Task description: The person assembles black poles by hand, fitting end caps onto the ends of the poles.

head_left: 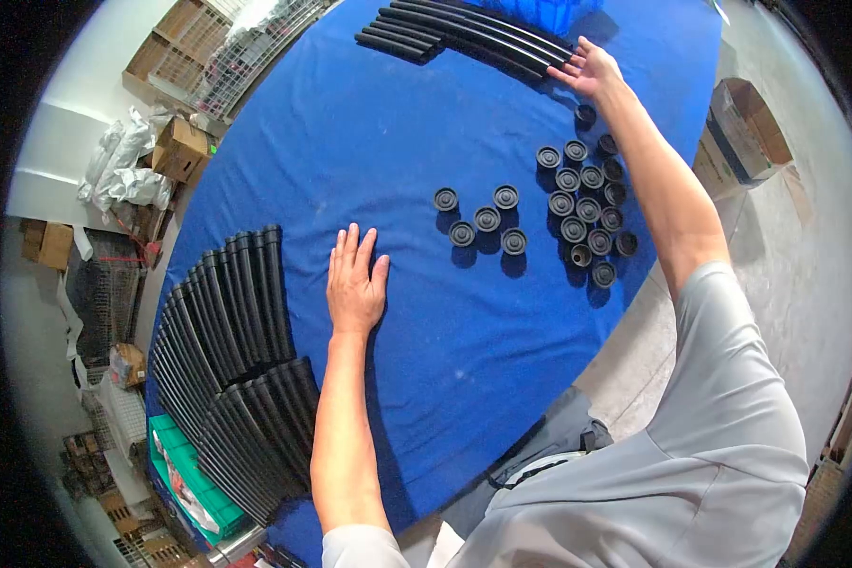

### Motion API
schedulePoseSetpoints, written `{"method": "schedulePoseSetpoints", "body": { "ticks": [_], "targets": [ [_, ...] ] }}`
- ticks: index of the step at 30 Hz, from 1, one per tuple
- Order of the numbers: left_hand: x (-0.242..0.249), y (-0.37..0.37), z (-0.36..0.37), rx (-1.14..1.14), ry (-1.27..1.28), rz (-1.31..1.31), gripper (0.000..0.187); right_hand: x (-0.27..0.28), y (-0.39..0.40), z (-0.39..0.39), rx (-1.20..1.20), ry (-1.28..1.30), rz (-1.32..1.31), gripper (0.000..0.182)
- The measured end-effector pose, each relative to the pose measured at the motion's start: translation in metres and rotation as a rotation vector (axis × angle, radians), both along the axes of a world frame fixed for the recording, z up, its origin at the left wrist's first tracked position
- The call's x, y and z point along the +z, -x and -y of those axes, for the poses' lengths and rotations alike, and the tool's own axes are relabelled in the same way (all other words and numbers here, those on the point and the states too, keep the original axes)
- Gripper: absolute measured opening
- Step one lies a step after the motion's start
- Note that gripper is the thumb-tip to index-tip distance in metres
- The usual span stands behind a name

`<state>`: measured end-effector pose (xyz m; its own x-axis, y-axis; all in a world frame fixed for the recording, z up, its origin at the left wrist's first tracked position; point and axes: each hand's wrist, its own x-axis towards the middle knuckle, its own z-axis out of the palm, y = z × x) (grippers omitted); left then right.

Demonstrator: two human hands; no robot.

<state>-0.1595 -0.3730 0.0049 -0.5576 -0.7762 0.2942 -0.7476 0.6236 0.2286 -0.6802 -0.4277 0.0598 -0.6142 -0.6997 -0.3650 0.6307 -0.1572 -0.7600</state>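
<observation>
Left hand (355,292) over blue cloth (350,142), right hand (591,72) by black tubes (473,32), all fingers (353,248) spread, carton (750,133) on floor (795,256)

Long tubes (483,33): are looking like plastic, smooth, semi-gloss, catching light in streaks
Stacked tubes (243,303): are looking plastic too, smooth, w/ a duller sheen
Caps (588,210): are looking like plastic or rubber, can't tell which; mostly matt, w/ ringed tops
Tablecloth (464,322): is showing as fabric, matt, wrinkling a bit
Shirt (701,445): is looking like thin, smooth cloth, w/ slight sheen
Carton (729,137): is showing matt cardboard
Bags (118,156): are looking like crinkly plastic, semi-glossy
Floor (767,256): is looking hard, fairly smooth
</observation>
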Motion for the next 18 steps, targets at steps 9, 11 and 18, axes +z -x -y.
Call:
{"method": "schedulePoseSetpoints", "body": {
  "ticks": [9, 11, 18],
  "targets": [
    [-0.001, 0.000, 0.000, 0.009, -0.007, 0.019, 0.048, -0.006, 0.008, 0.020, 0.012, 0.033, 0.129, 0.047],
    [0.000, 0.000, -0.001, 0.013, -0.009, 0.022, 0.048, -0.013, 0.014, 0.027, 0.038, 0.050, 0.130, 0.044],
    [0.001, 0.001, -0.002, 0.026, -0.023, 0.013, 0.049, -0.024, 0.028, 0.041, 0.051, 0.018, 0.193, 0.034]
  ]
}}
